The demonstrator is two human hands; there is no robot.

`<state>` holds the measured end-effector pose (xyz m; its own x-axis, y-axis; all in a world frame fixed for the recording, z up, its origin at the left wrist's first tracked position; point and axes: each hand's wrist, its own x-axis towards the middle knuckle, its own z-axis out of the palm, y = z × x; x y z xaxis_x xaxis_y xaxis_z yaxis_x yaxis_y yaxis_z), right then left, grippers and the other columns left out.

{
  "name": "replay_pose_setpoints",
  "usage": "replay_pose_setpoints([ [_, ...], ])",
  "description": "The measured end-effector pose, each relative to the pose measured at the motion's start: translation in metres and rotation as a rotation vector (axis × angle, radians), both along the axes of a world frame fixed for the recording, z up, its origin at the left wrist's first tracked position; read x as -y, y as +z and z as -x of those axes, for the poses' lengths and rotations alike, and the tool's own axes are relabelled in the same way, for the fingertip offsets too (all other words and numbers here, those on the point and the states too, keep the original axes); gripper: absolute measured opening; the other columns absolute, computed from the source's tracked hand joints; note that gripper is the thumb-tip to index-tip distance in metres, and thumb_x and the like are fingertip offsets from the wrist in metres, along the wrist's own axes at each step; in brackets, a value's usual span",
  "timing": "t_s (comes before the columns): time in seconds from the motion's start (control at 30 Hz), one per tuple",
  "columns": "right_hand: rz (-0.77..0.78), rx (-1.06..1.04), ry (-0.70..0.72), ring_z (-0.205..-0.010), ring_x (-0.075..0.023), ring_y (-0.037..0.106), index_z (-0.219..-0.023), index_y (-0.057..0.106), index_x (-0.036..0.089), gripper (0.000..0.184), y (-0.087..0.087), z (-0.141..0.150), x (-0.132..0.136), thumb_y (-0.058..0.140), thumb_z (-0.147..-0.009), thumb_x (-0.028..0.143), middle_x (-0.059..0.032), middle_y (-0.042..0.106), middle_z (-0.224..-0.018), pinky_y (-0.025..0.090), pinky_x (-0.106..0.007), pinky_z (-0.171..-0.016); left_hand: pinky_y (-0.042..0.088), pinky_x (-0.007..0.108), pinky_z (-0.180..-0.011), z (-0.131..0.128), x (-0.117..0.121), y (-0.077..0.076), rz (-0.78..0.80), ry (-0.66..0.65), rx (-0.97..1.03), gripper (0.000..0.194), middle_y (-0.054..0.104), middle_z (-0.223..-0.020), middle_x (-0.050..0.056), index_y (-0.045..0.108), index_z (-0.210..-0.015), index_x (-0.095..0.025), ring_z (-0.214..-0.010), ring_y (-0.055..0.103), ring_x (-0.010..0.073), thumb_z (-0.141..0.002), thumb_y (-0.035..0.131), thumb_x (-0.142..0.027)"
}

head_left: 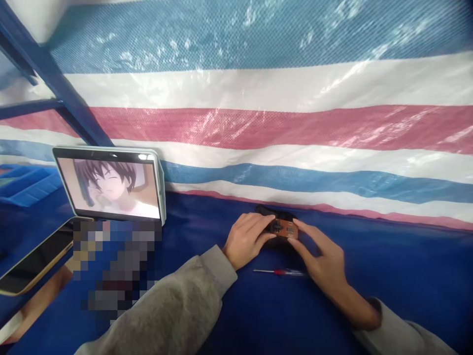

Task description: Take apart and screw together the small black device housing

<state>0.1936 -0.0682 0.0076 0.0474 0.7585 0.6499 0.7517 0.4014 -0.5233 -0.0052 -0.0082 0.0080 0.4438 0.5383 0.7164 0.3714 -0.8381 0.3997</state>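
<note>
- Head view: we have a small brown board (pixel 290 229) between our two hands, above the far part of the blue tabletop (pixel 391 276), close to the striped sheet (pixel 258 125).
- The brown board's long axis runs left to right across our view, roughly along the foot of the sheet; its left end carries a dark, raised part (pixel 278 226), and its plain brown end points right.
- Our left hand (pixel 244 239) grips the left end, thumb at the near side and fingers (pixel 261 221) at the far side, parted only by the piece between them.
- Our right hand (pixel 325 259) pinches the right end, index finger at the far corner, thumb at the near edge, open just as wide as the board.
- A black object (pixel 285 214) shows behind and beneath the board; we cannot tell whether they touch.
- Nearer to us lies a screwdriver (pixel 280 271), its long axis also left to right, shaft pointing left, red-and-clear handle towards our right hand.
- Well to the left stand a tablet (pixel 114 185), tilted back, and a phone (pixel 40 256) slanting away from us.
</note>
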Motion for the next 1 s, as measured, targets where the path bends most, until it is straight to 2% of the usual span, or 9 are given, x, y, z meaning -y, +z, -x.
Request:
replay_pose_setpoints([
  [0.23,0.034,-0.063,0.012,-0.092,-0.0205,0.07,-0.116,0.065,0.021,0.034,0.0019,0.0016,0.001,0.066,-0.083,0.027,-0.0059,0.072,-0.108,0.056,-0.031,-0.084,0.051,0.037,-0.086,0.0007,-0.0007,0.0006,0.041,-0.018,0.028,0.033,0.068,-0.109,0.01,0.056,-0.124,-0.018,-0.1,0.064,0.0214,-0.094,0.055,-0.032],
  [0.37,0.032,-0.052,-0.014,-0.088,-0.0198,0.07,-0.112,0.069,0.022,0.028,0.0023,0.002,0.0009,0.064,-0.085,0.03,-0.0048,0.074,-0.103,0.056,-0.03,-0.081,0.052,0.037,-0.083,0.0006,-0.0004,0.0004,0.056,-0.047,0.087,0.03,0.07,-0.102,0.01,0.06,-0.117,-0.015,-0.093,0.065,0.0211,-0.093,0.058,-0.033],
  [0.47,0.063,-0.067,-0.026,-0.073,-0.0178,0.07,-0.093,0.073,0.023,0.018,0.0035,0.0029,0.0002,0.06,-0.087,0.034,-0.0026,0.075,-0.084,0.056,-0.028,-0.07,0.053,0.034,-0.078,0.0006,0.0,0.0015,0.086,-0.078,0.134,0.021,0.072,-0.091,0.008,0.065,-0.104,-0.014,-0.082,0.066,0.0188,-0.093,0.058,-0.031],
  [0.57,0.115,-0.093,0.002,-0.056,-0.0141,0.063,-0.073,0.068,0.023,0.025,0.0062,0.0044,0.0006,0.055,-0.09,0.036,0.0005,0.067,-0.061,0.052,-0.025,-0.058,0.054,0.03,-0.074,0.001,0.0007,0.0021,0.155,-0.075,0.168,0.017,0.071,-0.085,0.006,0.067,-0.094,-0.015,-0.077,0.066,0.0167,-0.092,0.06,-0.03],
  [0.67,0.158,-0.109,0.028,-0.051,-0.0116,0.055,-0.065,0.061,0.022,0.031,0.009,0.0054,0.0015,0.051,-0.092,0.036,0.0021,0.059,-0.056,0.048,-0.023,-0.056,0.056,0.03,-0.078,0.001,0.0017,0.001,0.186,-0.069,0.194,0.027,0.071,-0.09,0.005,0.064,-0.108,-0.017,-0.082,0.067,0.0168,-0.087,0.065,-0.035],
  [0.77,0.176,-0.111,0.058,-0.051,-0.0108,0.053,-0.062,0.057,0.021,0.033,0.01,0.0055,0.002,0.051,-0.092,0.035,0.0031,0.056,-0.055,0.046,-0.023,-0.055,0.056,0.031,-0.084,0.0007,0.002,-0.0003,0.15,-0.086,0.173,0.032,0.07,-0.099,0.005,0.059,-0.12,-0.02,-0.089,0.067,0.0165,-0.09,0.062,-0.031],
  [0.87,0.166,-0.13,0.074,-0.052,-0.0116,0.055,-0.071,0.062,0.021,0.027,0.0095,0.0059,0.0019,0.052,-0.091,0.035,0.0028,0.057,-0.057,0.047,-0.024,-0.056,0.056,0.033,-0.087,0.0006,0.0012,-0.0003,0.109,-0.083,0.147,0.028,0.069,-0.104,0.007,0.061,-0.118,-0.02,-0.094,0.066,0.0178,-0.091,0.061,-0.028],
  [0.93,0.136,-0.165,0.068,-0.056,-0.013,0.059,-0.091,0.067,0.021,0.018,0.0087,0.0068,0.0018,0.055,-0.09,0.034,0.0015,0.063,-0.065,0.051,-0.026,-0.059,0.055,0.034,-0.088,0.0009,0.0008,0.0003,0.099,-0.06,0.143,0.03,0.068,-0.106,0.007,0.061,-0.118,-0.02,-0.097,0.065,0.0195,-0.09,0.063,-0.03],
  [1.0,0.1,-0.183,0.057,-0.061,-0.0142,0.063,-0.112,0.064,0.02,0.029,0.0076,0.0079,0.0017,0.059,-0.087,0.034,0.0005,0.067,-0.073,0.054,-0.027,-0.063,0.055,0.036,-0.09,0.0013,0.0008,0.0008,0.107,-0.035,0.146,0.031,0.068,-0.108,0.008,0.061,-0.117,-0.02,-0.099,0.065,0.0203,-0.089,0.063,-0.032],
])
